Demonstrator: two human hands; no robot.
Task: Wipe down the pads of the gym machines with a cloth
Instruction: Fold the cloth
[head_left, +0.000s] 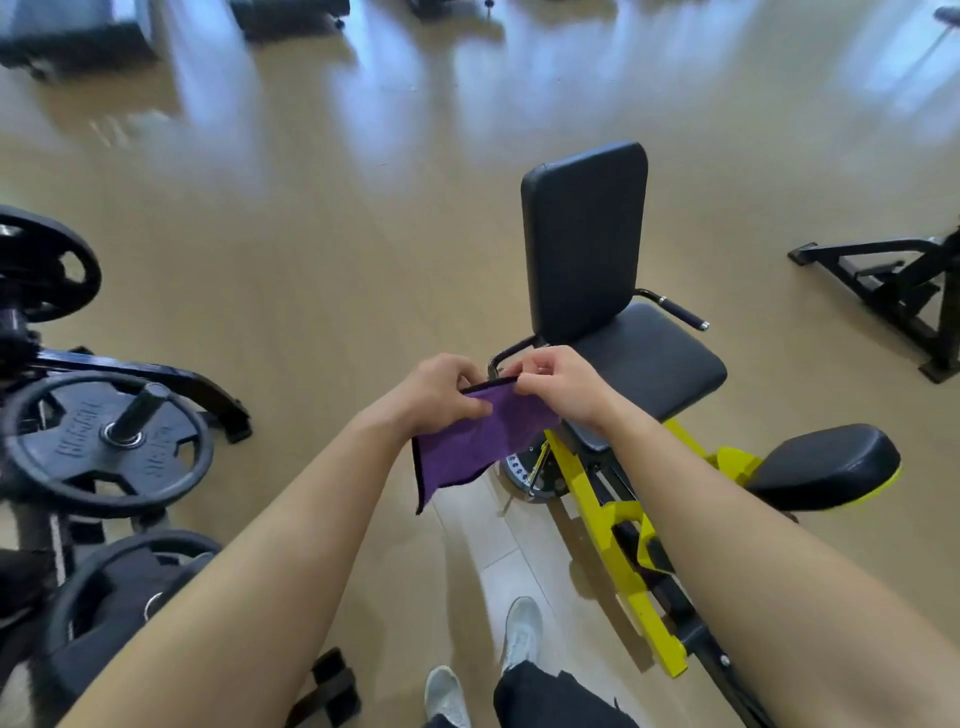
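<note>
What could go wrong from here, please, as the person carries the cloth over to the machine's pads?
The purple cloth is pinched only along its top edge by the left hand and right hand, so it might slip and land on the floor. The yellow frame runs low beside the white shoes, a likely trip point when stepping toward the back pad.

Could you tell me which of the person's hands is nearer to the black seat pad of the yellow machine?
The right. The right hand sits just beside the seat pad, overlapping its near-left edge in view; the left hand is farther left, over bare floor. Both pinch the purple cloth.
</note>
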